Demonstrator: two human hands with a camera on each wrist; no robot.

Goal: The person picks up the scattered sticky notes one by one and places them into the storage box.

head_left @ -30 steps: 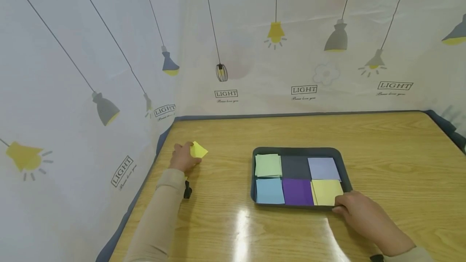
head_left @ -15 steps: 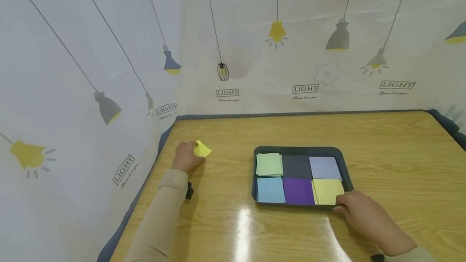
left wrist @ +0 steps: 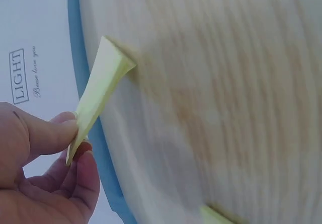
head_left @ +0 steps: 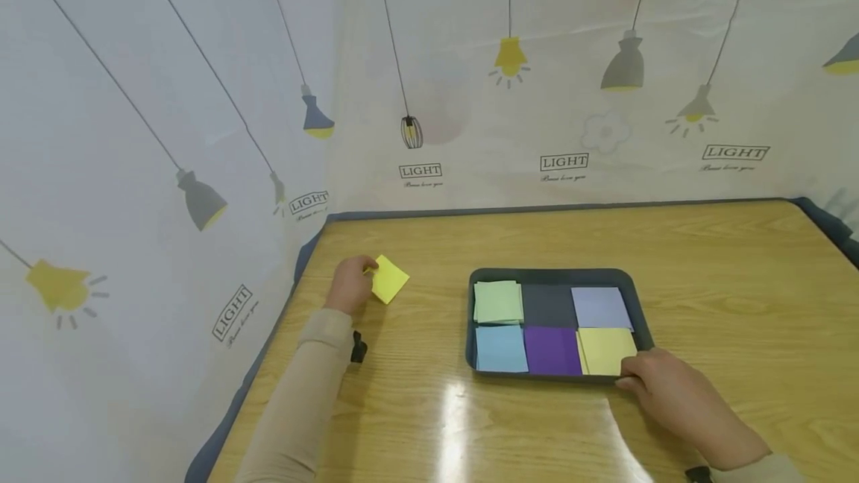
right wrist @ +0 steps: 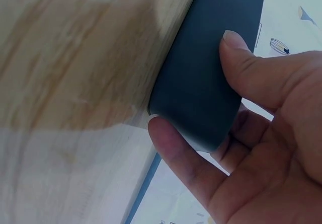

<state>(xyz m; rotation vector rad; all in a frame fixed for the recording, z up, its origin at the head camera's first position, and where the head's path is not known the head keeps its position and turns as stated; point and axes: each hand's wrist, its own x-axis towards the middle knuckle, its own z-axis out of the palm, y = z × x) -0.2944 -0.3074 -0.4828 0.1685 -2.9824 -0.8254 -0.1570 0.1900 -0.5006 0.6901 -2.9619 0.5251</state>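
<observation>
My left hand (head_left: 350, 284) pinches a bright yellow pad of sticky notes (head_left: 391, 279) at the table's left. In the left wrist view the thumb and fingers hold the pad (left wrist: 103, 85) by one end, and its far end is near the tabletop. A dark grey tray (head_left: 546, 275) lies to the right. My right hand (head_left: 678, 401) grips its near right corner; the right wrist view shows the thumb against the tray's wall (right wrist: 201, 58) with fingers round the corner. Inside are green (head_left: 498, 302), blue (head_left: 501, 349), purple (head_left: 552, 350), pale yellow (head_left: 606, 351) and lavender notes (head_left: 601, 308).
The tray's back middle spot (head_left: 547, 305) shows bare grey. A wooden table (head_left: 429, 244) carries everything, with a light-printed cloth (head_left: 470, 118) behind and at the left. A small yellowish corner (left wrist: 216, 215) shows at the bottom of the left wrist view.
My left hand has moved slightly right with the yellow sticky notes, and more of their face shows. The right hand stays on the tray's corner.
</observation>
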